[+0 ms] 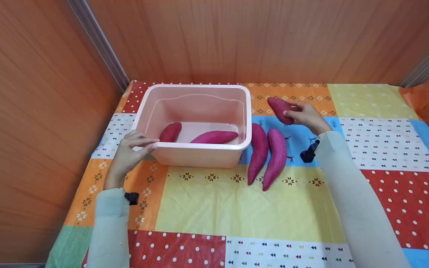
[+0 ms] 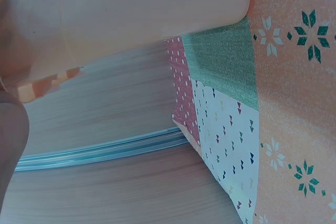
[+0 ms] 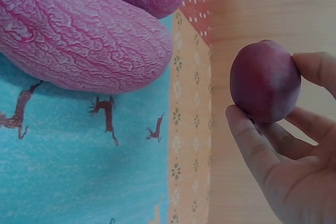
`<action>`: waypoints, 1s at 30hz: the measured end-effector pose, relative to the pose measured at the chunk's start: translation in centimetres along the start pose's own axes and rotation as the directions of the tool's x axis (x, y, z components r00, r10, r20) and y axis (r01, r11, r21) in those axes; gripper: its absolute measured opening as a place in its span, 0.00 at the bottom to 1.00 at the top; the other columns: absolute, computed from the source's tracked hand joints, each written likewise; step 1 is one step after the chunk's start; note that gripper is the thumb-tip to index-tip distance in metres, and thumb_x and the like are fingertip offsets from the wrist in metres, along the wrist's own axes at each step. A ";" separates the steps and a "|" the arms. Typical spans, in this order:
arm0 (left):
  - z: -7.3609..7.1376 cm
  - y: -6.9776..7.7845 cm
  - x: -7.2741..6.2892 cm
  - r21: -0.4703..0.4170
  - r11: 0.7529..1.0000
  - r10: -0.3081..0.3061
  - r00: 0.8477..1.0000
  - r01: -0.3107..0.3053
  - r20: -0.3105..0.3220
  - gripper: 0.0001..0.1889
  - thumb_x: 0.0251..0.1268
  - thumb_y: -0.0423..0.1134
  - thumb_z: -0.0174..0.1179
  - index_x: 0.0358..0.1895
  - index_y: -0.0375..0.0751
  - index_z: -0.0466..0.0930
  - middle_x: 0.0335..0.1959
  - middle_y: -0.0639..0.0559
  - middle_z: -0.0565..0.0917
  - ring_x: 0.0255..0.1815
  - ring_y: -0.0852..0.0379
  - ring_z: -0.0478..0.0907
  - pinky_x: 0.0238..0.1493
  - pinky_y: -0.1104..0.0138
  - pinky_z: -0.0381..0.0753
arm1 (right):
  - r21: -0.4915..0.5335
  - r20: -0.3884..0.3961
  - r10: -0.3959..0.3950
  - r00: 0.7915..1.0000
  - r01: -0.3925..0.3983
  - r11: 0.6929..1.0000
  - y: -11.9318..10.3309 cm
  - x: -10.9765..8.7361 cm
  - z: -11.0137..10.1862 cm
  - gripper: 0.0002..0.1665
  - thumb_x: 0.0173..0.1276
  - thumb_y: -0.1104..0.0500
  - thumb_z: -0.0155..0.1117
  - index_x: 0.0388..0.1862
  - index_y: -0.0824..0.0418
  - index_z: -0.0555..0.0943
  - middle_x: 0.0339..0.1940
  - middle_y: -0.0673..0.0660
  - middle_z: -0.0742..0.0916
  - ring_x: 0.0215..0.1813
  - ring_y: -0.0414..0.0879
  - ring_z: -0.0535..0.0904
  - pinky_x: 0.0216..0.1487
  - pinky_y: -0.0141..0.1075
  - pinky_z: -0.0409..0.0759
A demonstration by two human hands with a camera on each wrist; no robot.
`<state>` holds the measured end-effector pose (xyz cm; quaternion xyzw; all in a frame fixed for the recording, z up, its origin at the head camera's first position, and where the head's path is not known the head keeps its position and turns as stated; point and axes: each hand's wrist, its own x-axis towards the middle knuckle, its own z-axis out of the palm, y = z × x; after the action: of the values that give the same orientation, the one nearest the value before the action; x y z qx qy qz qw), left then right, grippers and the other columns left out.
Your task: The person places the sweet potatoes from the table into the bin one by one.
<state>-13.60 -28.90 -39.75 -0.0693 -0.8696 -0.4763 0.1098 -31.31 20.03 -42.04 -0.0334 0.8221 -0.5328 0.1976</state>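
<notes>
A pink plastic tub [image 1: 196, 154] stands on the patterned cloth, and my left hand [image 1: 129, 150] grips its rim at the near left corner. Inside it lie a short red sweet potato [image 1: 170, 133] and a long purple sweet potato [image 1: 216, 137]. To the right of the tub, my right hand [image 1: 307, 116] holds a red sweet potato [image 1: 279, 109] above the cloth, pinched between thumb and fingers. In the right wrist view that sweet potato [image 3: 266, 81] shows end-on. Two long, curved purple sweet potatoes [image 1: 259, 154] [image 1: 276, 158] lie side by side just right of the tub.
The table is covered by a patchwork-print cloth [image 1: 199, 208]. Wood-grain panels rise at the back [image 1: 255, 41] and on the left [image 1: 39, 111], with a metal strip [image 1: 101, 41] at their corner. Another panel edge stands at the right.
</notes>
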 end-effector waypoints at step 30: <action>0.0 -1.2 0.2 -0.020 1.000 0.005 1.000 -0.005 -0.002 0.12 0.56 0.32 0.69 0.45 0.37 0.87 0.42 0.41 0.84 0.50 0.63 0.68 0.56 0.66 0.68 | -0.076 0.045 -0.081 0.996 0.084 0.994 -2.7 -1.0 -0.1 0.42 0.67 0.48 0.64 0.75 0.57 0.60 0.68 0.61 0.72 0.61 0.54 0.71 0.48 0.30 0.79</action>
<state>-14.04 -29.58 -40.65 -0.0720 -0.8644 -0.4850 0.1112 -30.87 19.24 -39.35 -0.0860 0.8359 -0.5073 0.1911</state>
